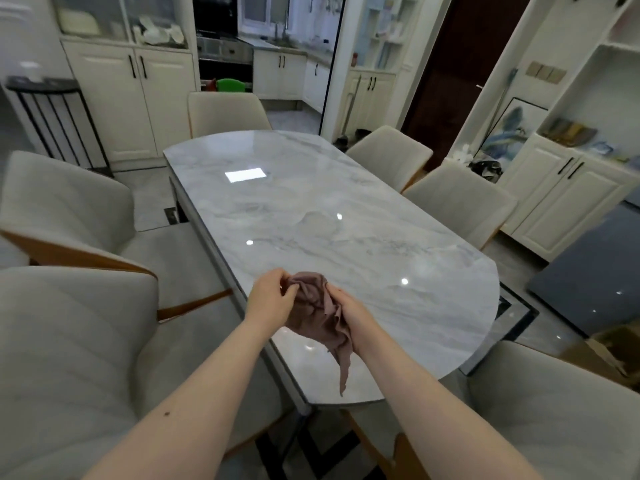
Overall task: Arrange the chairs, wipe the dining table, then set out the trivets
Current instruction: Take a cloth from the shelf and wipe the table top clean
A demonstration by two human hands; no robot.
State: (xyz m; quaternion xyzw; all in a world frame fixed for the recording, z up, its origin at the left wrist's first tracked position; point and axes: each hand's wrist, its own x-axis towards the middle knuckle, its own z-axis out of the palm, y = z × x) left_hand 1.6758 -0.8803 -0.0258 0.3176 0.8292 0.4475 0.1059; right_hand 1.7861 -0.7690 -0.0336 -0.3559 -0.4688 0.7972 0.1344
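Observation:
A brownish-pink cloth (pixel 317 313) is bunched between both hands above the near end of the grey marble dining table (pixel 311 209). My left hand (pixel 272 296) pinches its upper left part, and my right hand (pixel 348 315) grips its right side. A loose tail of the cloth hangs down toward the table's near edge. Several beige upholstered chairs stand around the table: two on the left (pixel 65 202), one at the far end (pixel 225 112), two on the right (pixel 460 199) and one at the near right (pixel 561 403). No trivets are in view.
White cabinets (pixel 131 98) line the back wall, and a black rack (pixel 52 116) stands at the far left. A kitchen doorway (pixel 270 57) opens behind the table. Right of the table are a dark door (pixel 460 64), white shelving, a grey panel (pixel 595 268) and a cardboard box (pixel 609 351).

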